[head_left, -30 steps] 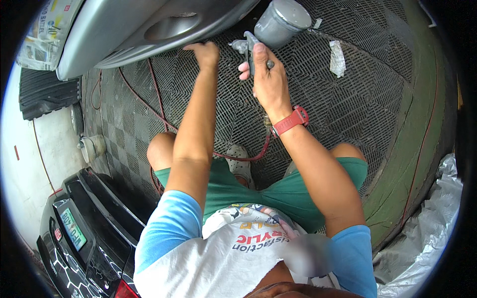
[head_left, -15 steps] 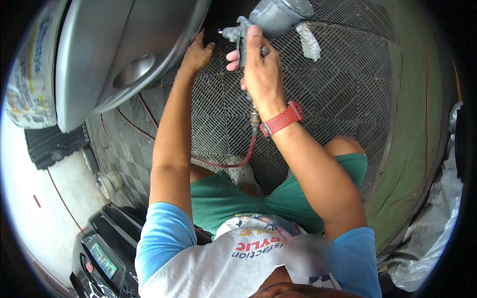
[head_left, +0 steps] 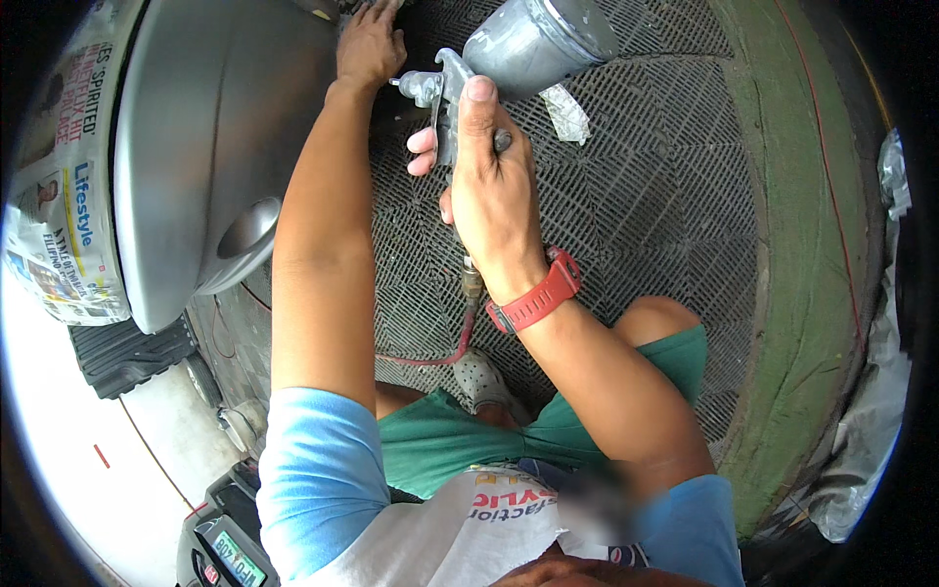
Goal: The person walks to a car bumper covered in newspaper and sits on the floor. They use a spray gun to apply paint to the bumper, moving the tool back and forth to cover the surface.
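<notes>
- Spray gun (head_left: 449, 110): upper centre of frame, tilted; grey cup (head_left: 533, 49) adjoining at its upper right.
- Handling, judged: rigid, weighted toward the cup, possibly slick where paint-smeared; best held by the handle, clear of the nozzle.
- Right hand (head_left: 494, 191): fingers closed around the gun's handle.
- Hose (head_left: 464, 339): trails below that grip.
- Left hand (head_left: 370, 49): top edge, beside grey bumper (head_left: 181, 157); fingers cut off, grip and contact cannot be told.
- Paper scrap (head_left: 566, 114): on matted floor (head_left: 636, 205), below the cup.
</notes>
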A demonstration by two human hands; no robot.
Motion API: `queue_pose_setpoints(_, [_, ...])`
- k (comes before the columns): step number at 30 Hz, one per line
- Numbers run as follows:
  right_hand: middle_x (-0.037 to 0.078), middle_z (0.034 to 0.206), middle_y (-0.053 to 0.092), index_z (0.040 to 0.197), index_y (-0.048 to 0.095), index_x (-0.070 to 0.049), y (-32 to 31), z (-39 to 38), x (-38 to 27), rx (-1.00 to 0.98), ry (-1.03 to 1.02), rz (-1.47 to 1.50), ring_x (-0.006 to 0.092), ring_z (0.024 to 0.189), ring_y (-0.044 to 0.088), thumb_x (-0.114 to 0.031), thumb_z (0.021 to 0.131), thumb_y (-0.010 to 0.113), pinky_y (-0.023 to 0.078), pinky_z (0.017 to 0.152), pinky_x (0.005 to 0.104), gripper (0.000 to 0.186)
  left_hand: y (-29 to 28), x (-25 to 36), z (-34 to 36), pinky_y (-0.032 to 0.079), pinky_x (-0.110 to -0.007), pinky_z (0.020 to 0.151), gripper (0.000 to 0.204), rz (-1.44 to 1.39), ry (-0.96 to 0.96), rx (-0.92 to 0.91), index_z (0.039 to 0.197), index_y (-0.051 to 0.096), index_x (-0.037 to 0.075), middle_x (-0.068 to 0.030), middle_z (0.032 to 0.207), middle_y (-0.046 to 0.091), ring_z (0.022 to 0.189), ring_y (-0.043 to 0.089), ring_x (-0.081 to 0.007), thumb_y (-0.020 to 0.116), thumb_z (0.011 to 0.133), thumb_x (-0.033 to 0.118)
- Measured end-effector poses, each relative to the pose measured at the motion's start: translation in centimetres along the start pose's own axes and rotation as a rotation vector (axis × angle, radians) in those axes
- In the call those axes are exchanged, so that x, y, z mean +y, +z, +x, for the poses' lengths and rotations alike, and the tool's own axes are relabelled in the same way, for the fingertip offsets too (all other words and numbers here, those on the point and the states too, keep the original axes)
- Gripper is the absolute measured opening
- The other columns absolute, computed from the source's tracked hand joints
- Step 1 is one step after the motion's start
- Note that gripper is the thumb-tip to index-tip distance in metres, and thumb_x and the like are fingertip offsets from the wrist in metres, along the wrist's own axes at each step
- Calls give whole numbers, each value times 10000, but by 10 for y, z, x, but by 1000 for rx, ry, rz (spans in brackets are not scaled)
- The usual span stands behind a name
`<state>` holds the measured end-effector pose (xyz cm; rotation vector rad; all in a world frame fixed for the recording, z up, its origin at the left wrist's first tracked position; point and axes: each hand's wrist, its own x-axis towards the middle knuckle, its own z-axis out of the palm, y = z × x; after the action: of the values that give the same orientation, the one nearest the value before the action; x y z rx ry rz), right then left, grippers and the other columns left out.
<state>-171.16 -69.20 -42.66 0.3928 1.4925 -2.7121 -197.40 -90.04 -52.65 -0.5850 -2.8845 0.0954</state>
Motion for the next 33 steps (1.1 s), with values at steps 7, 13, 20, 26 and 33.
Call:
queue_pose_setpoints(7, [79,815,701,1371,644,2,4,7,2,-16,8,50,142,684,678,-586,1091,494,552,654,300,668,-38,20,-60,115,-469,1323,834,864,130,-313,1659,302,35,-137,1753,241,1633,152,-317,541,1019,512])
queue_pose_setpoints(13, [114,827,731,1423,616,15,14,11,5,-197,-78,60,166,696,694,-597,1078,514,563,669,325,710,-40,-5,-111,65,-470,1331,771,-296,-182,-501,1671,302,97,-94,1752,264,1642,126,-246,413,1059,553])
queue_pose_setpoints(20, [101,763,685,1421,616,19,14,14,0,-217,-204,34,174,671,674,-588,1070,542,548,642,326,705,-163,21,-27,77,-556,1308,760,1079,144,-437,1645,366,113,-117,1723,319,1622,203,-265,453,1041,565])
queue_pose_setpoints(26, [99,816,714,1432,613,3,13,19,2,-181,-171,16,145,714,694,-598,1069,533,563,654,305,707,-202,21,-21,136,-601,1281,788,1229,-32,-81,1600,443,108,-120,1698,358,1600,263,-276,511,1019,636])
queue_pose_setpoints(33, [102,795,706,1431,600,26,24,33,18,-72,-187,-14,181,682,686,-570,1082,530,561,659,336,694,-115,42,-38,65,-581,1297,781,1225,28,-384,1643,361,80,-160,1729,285,1629,165,-315,454,1040,569])
